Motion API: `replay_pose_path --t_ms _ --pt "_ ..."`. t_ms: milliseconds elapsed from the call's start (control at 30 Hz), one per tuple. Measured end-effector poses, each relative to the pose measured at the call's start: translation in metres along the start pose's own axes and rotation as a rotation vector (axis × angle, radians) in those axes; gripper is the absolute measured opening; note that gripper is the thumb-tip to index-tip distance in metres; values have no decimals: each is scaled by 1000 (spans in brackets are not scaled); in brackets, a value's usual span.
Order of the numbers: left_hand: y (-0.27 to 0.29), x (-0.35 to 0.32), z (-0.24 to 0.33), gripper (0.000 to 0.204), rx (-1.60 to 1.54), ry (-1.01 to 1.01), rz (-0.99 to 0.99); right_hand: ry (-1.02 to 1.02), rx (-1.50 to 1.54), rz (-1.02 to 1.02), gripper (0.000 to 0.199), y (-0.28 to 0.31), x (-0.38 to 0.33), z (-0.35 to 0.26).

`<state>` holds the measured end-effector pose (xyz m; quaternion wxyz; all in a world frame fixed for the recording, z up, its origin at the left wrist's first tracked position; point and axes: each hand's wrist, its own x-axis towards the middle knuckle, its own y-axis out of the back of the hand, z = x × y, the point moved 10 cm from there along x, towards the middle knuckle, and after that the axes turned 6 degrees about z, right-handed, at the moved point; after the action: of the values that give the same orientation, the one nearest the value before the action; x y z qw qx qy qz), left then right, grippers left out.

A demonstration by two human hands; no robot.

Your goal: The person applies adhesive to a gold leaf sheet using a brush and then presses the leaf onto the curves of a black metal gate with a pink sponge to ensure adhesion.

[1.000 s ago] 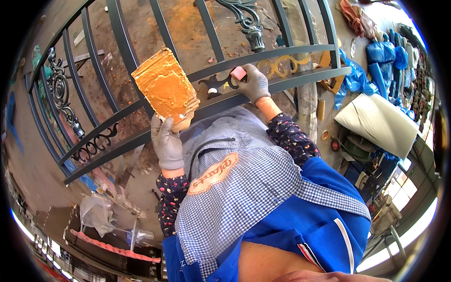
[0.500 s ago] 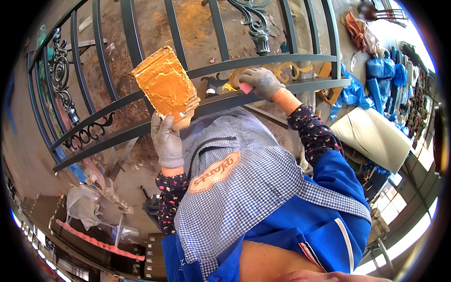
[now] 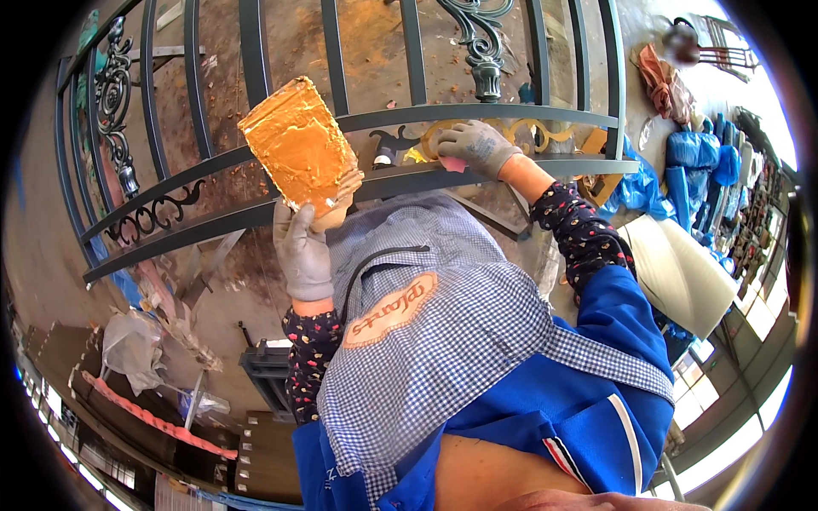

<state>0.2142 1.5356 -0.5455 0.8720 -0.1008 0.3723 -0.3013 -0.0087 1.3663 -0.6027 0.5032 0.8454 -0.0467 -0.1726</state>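
My left hand (image 3: 304,249), in a grey glove, grips the handle of a flat board (image 3: 300,146) smeared with orange paste and holds it up in front of the dark metal gate (image 3: 256,200). My right hand (image 3: 475,146), also gloved, presses a small pink pad (image 3: 452,163) against the gate's lower rail, beside an orange-coated scroll ornament (image 3: 532,134). Both hands are shut on their tools. My checked apron (image 3: 426,341) fills the lower middle.
The gate lies across supports with vertical bars and black scrollwork (image 3: 115,94) at the left. Blue plastic bags (image 3: 694,162) and a pale rolled sheet (image 3: 682,272) lie at the right. A clear plastic bag (image 3: 132,345) and debris sit on the floor lower left.
My right hand has slid with the pink pad rightward along the rail. The view has shifted, and my left hand keeps the board raised.
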Motion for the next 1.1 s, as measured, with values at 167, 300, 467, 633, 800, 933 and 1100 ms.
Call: replay_pose_path --t_ms 167,300,467,633,800,933,1100 --pt "2 -2 -2 31 -5 0 41 99 31 103 29 11 15 -16" --pt "3 -2 -3 34 -30 -14 35 132 -7 38 27 0 14 -13" --pt "1 -3 -2 38 -1 -63 40 46 -108 -78 29 4 1 20" --pt "5 -4 -7 39 -8 -79 90 104 -73 -15 31 -2 4 29" --pt "11 -7 -12 39 -26 -123 159 -40 -54 -78 32 1 -3 92" --pt "10 -9 -18 41 -34 -106 216 -144 32 -41 35 11 9 111" --pt "13 -8 -21 44 -59 -123 225 -119 36 -31 34 -5 26 108"
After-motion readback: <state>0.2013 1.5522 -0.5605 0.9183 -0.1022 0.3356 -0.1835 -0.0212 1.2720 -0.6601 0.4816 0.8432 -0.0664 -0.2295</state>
